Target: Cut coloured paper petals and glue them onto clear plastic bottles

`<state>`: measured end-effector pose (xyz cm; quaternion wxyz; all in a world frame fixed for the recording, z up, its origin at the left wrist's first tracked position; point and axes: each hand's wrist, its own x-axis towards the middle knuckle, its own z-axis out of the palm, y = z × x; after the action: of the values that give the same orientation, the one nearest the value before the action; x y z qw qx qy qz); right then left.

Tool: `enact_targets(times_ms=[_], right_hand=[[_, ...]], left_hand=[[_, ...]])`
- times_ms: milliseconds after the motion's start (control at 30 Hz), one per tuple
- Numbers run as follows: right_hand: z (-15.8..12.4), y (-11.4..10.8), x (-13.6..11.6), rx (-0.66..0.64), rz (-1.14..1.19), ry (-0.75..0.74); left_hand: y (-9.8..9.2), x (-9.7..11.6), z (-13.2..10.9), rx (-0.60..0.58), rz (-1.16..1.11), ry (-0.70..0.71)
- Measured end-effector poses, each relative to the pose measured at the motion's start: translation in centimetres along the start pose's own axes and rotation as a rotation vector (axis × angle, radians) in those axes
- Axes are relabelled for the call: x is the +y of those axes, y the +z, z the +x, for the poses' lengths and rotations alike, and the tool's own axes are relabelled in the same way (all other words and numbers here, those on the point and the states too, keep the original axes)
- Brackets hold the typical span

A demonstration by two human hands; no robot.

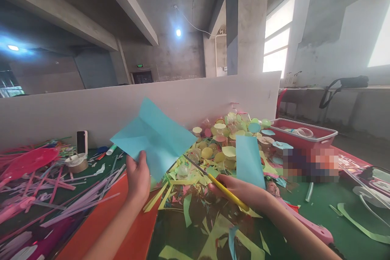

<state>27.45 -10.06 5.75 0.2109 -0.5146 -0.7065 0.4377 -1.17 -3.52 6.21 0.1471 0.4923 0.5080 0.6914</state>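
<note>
My left hand (pixel 138 178) grips a creased light-blue sheet of paper (pixel 155 134) by its lower edge, with the thumb in front. In my right hand (pixel 234 189) is a pair of yellow-handled scissors (pixel 224 191). Their blades point up and left, and the tip is at the right lower edge of the sheet. Whether the blades have entered the paper I cannot tell. Behind my right hand another blue paper piece (pixel 250 160) rests against the heap. Green and yellow paper scraps (pixel 225 235) are scattered below the scissors.
Clear plastic cups and paper discs (pixel 225 146) are heaped against a white partition (pixel 183 93). A red basket (pixel 317 140) stands right. On the left are plastic straws (pixel 79 207), a paper cup (pixel 76 162) and a phone (pixel 81 142). An orange sheet (pixel 128 231) lies under my left arm.
</note>
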Motion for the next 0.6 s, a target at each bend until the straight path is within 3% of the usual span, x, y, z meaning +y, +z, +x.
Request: enact_targets(times_ms=[133,367,600], right_hand=[[-0.3,0.0,-0.4,0.005,-0.018,0.003],[0.0,0.3,0.3,0.039,-0.059,-0.009],[0.7,0.5,1.0,0.047,-0.024,-0.023]], left_hand=[[0.1,0.8,-0.5,-0.008,-0.114,-0.054],[0.2,1.9,-0.9,0.012,-0.146,-0.075],[0.6,1.8,-1.5,0.015,-0.104,-0.148]])
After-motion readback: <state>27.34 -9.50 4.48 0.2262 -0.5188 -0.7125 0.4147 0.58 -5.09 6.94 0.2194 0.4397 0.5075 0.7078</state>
